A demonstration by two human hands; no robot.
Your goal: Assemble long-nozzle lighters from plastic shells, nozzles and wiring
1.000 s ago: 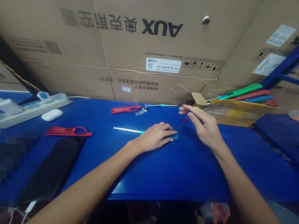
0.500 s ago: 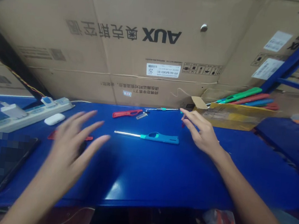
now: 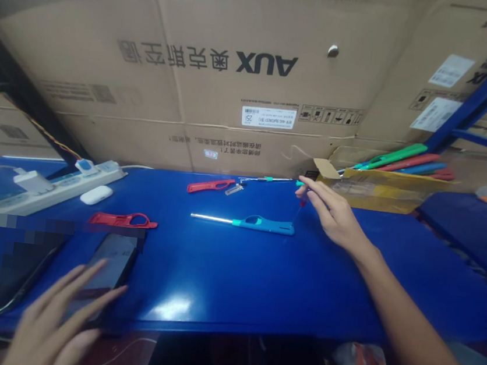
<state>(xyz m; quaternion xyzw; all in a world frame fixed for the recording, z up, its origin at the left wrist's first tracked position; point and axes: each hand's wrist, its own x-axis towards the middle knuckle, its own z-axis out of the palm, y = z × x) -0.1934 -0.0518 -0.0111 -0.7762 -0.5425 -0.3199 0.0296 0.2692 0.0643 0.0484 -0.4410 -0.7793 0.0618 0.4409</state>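
My left hand (image 3: 61, 317), blurred, is over a smartphone (image 3: 114, 258) at the table's front left, its fingers spread. I cannot tell whether it touches the screen. My right hand (image 3: 332, 213) pinches a small screwdriver (image 3: 303, 202) with red and green on its handle. Its thin shaft points down toward the butt end of a blue gas lighter (image 3: 265, 225). That lighter lies flat, its metal tube pointing left. Behind it are a red lighter shell half (image 3: 210, 186), a small clear part (image 3: 234, 189) and a metal rod with a green collar (image 3: 268, 179). Another red shell half (image 3: 122, 220) lies beyond the phone.
A carton (image 3: 383, 189) with several coloured lighters stands at the back right. A white power strip (image 3: 63, 182) with plugs and a white earbud case (image 3: 96, 195) are at left. Large cardboard (image 3: 210, 14) rises behind the blue table (image 3: 223, 280). A blue metal post (image 3: 478, 86) slants at right.
My left hand has moved down and left, over the phone, uncovering the red shell half. My right hand stays near the blue lighter's end with the screwdriver. The view has shifted slightly.
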